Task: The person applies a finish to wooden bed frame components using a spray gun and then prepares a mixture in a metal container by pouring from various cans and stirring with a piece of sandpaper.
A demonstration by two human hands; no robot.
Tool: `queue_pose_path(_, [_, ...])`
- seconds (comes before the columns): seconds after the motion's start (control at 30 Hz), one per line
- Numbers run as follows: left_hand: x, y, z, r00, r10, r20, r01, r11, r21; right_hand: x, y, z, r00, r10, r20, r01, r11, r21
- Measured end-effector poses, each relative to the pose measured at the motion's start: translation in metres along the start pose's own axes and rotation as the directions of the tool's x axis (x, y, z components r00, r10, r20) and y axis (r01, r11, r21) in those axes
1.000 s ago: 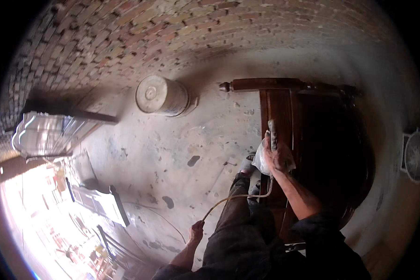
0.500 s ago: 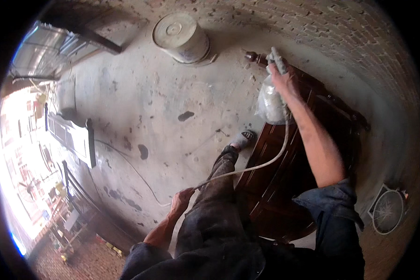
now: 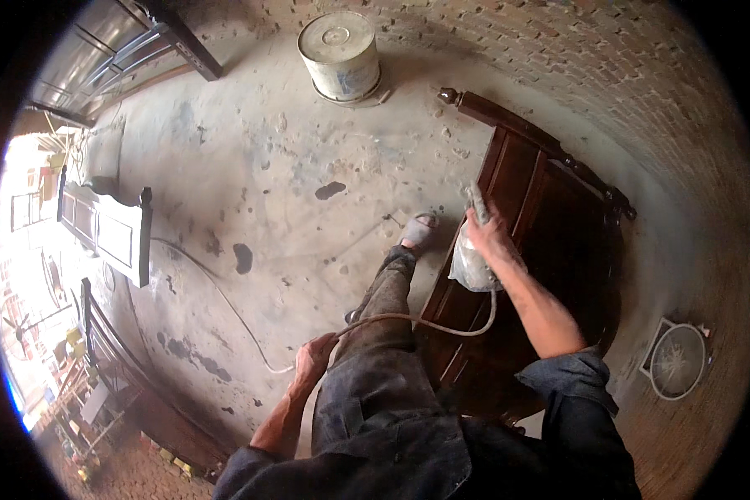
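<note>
My right hand (image 3: pixel 493 239) is closed around a spray gun (image 3: pixel 478 205) with a whitish, plastic-wrapped cup (image 3: pixel 472 265) below it. The gun is over the near left part of a dark red-brown wooden headboard panel (image 3: pixel 550 250), which has turned posts and a curved edge. From the gun a pale hose (image 3: pixel 408 318) loops down across my leg to my left hand (image 3: pixel 315 354). The fingers of that hand are wrapped round the hose, and the rest of it trails off over the floor to the left.
A lidded, stained bucket (image 3: pixel 340 62) stands at the far side near the brick wall (image 3: pixel 608 58). Other dark furniture panels (image 3: pixel 108 229) lean at the left. At the right is a round fan (image 3: pixel 677 361). Dark stains mark the concrete floor (image 3: pixel 292 225).
My right hand has brought the spray gun nearer to me, from the panel's far edge to its left side. The left hand keeps hold of the hose.
</note>
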State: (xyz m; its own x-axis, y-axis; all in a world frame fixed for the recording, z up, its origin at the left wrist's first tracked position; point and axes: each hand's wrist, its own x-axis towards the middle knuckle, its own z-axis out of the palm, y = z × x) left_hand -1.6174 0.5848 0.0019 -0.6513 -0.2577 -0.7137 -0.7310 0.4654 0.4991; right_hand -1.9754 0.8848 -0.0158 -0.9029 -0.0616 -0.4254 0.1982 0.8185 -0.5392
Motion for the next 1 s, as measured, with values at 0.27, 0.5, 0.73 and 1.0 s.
queue_pose_path(0.27, [-0.046,-0.038,-0.074,0.971,-0.157,-0.178,0.130,0.980,-0.153,0.007,-0.057,0.081,0.821,-0.215,-0.529,0.246,0.969,-0.013])
queue_pose_path(0.5, [0.022,-0.086,-0.148,0.976,-0.137,-0.170,0.138,0.990,-0.003,0.085,-0.135,0.098,0.761,-0.091,-0.643,0.174,0.983,0.067])
queue_pose_path(0.73, [0.136,-0.186,-0.226,0.987,-0.108,-0.119,0.116,0.991,0.067,0.169,-0.156,0.166,0.798,0.190,-0.571,-0.036,0.962,0.270])
queue_pose_path(1.0, [0.179,-0.166,-0.292,0.957,-0.284,0.064,0.281,0.959,0.048,0.174,-0.171,0.219,0.764,0.387,-0.516,-0.242,0.914,0.326])
